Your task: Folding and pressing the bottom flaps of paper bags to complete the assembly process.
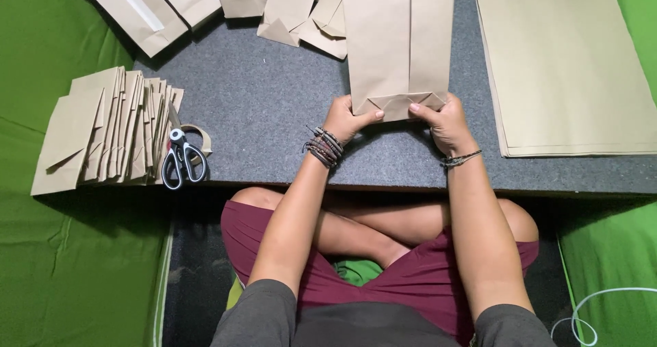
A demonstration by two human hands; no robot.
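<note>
A brown paper bag (pixel 397 39) lies flat on the grey board (pixel 260 100), its near end folded into a pointed flap. My left hand (pixel 349 120) pinches the flap's left corner, thumb pressed on the fold. My right hand (pixel 443 120) grips the right corner of the same flap, fingers on the crease. Both wrists wear bracelets.
A fanned row of finished brown bags (pixel 102 131) lies at the left edge, with black-handled scissors (pixel 181 159) and a tape roll (pixel 198 138) beside it. A stack of flat brown sheets (pixel 568 66) sits at right. More folded bags (pixel 294 8) lie at the back. Green cloth surrounds the board.
</note>
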